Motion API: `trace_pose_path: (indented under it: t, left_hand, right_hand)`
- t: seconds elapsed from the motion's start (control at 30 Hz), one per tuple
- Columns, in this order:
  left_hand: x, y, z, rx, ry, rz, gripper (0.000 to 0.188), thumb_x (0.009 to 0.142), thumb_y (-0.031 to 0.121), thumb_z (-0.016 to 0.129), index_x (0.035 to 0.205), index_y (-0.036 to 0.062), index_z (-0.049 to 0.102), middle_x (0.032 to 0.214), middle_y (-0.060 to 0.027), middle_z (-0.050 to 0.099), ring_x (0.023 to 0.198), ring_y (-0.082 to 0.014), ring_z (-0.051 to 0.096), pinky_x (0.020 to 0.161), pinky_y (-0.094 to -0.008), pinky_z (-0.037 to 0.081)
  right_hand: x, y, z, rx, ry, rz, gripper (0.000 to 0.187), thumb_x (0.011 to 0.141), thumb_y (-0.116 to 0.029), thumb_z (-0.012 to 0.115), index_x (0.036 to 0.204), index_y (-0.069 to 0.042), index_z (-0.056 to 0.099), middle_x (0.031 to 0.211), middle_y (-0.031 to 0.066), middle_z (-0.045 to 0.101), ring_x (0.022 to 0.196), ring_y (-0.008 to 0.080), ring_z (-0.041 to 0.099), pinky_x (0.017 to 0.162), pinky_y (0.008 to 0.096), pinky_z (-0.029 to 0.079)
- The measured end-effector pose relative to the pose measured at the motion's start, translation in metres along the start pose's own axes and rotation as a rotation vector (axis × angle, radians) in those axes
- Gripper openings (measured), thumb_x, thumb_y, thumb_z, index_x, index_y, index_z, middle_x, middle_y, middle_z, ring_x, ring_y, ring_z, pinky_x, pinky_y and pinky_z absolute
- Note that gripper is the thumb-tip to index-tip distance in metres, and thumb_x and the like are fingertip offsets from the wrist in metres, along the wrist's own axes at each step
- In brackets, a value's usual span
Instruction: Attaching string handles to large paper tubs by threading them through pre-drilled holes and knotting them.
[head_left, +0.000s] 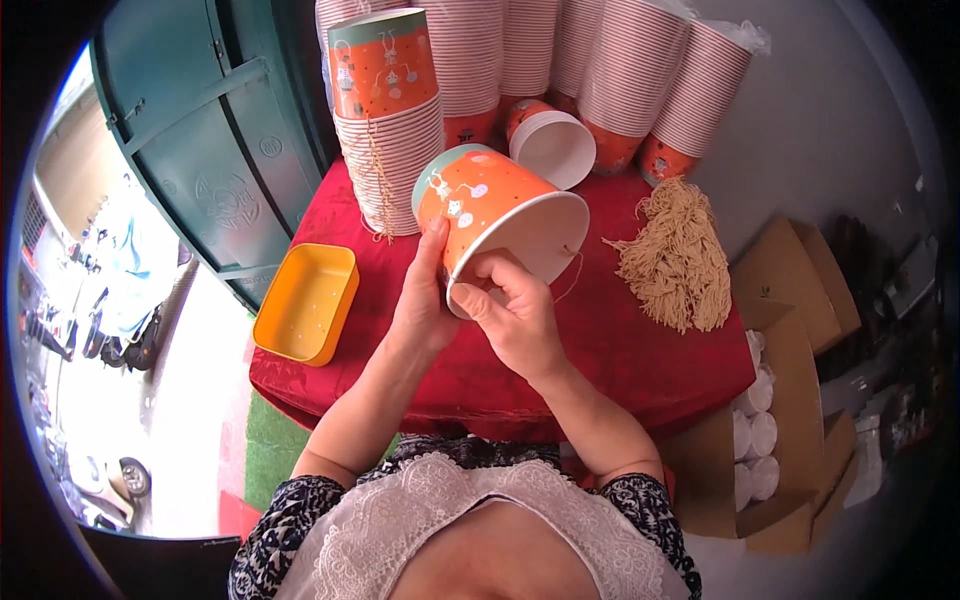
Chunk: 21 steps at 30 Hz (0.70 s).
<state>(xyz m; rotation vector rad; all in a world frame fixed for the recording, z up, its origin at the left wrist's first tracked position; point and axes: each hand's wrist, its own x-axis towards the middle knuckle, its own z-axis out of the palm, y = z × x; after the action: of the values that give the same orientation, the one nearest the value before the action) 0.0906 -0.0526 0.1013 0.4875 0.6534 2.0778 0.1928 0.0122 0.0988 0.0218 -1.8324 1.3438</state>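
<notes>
An orange paper bucket [490, 205] with a green base band and white cartoon prints is tilted above the table, its white mouth turned toward the lower right. My left hand [425, 295] is closed on its left side, thumb on the printed wall. At the mouth, my right hand [515, 315] has its fingers bent inside the near rim and its thumb close to the edge; whatever they pinch is hidden. From the rim's right side hangs a thin cord [572, 277]. Behind my left hand rises a nested bucket stack [385, 150] with cords dangling down its side.
A red velvet cloth [560, 370] covers the table. On it are a yellow plastic tray [305, 300] at left, a bundle of beige cords [680, 260] at right and a tipped bucket [552, 148] behind. Wrapped stacks [625, 70] line the back. Cardboard boxes [790, 400] stand lower right.
</notes>
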Motion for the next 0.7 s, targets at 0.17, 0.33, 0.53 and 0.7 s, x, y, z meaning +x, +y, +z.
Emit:
trace_pose_path:
  t: [0.17, 0.33, 0.53, 0.7]
  left_hand:
    - [0.002, -0.004, -0.008, 0.011, 0.016, 0.078, 0.053, 0.095, 0.048, 0.053, 0.128, 0.0064, 0.05, 0.12, -0.0101, 0.061, 0.108, -0.0212, 0.06, 0.095, -0.0369, 0.049]
    - [0.006, -0.01, -0.016, 0.036, 0.014, 0.156, 0.053, 0.096, 0.046, 0.053, 0.129, 0.0055, 0.048, 0.12, -0.01, 0.061, 0.108, -0.0206, 0.06, 0.095, -0.0361, 0.049]
    - [0.006, -0.014, -0.018, 0.068, -0.017, 0.234, 0.052, 0.096, 0.045, 0.053, 0.129, 0.0041, 0.047, 0.118, -0.01, 0.061, 0.106, -0.0195, 0.06, 0.095, -0.0339, 0.048]
    - [0.007, -0.014, -0.012, 0.016, 0.065, 0.31, 0.041, 0.097, 0.034, 0.055, 0.122, 0.0025, 0.048, 0.105, -0.0054, 0.061, 0.091, -0.0108, 0.061, 0.078, -0.0267, 0.052]
  right_hand:
    - [-0.001, -0.003, 0.007, 0.073, 0.063, 0.02, 0.013, 0.09, -0.011, 0.068, 0.09, 0.0, 0.062, 0.084, -0.0007, 0.062, 0.073, 0.0042, 0.055, 0.064, 0.0205, 0.046]
    - [-0.002, 0.002, 0.012, -0.043, 0.126, -0.099, 0.009, 0.089, -0.006, 0.067, 0.086, -0.001, 0.059, 0.085, 0.0019, 0.061, 0.069, 0.0056, 0.057, 0.062, 0.0213, 0.046]
    - [-0.005, 0.015, 0.019, -0.132, 0.229, -0.26, 0.013, 0.082, 0.003, 0.066, 0.08, -0.002, 0.055, 0.083, 0.0083, 0.058, 0.074, 0.0188, 0.058, 0.062, 0.0303, 0.047]
    - [-0.002, 0.017, 0.022, -0.259, 0.273, -0.437, 0.017, 0.075, 0.007, 0.067, 0.079, -0.003, 0.053, 0.08, 0.0107, 0.055, 0.074, 0.0289, 0.055, 0.062, 0.0388, 0.045]
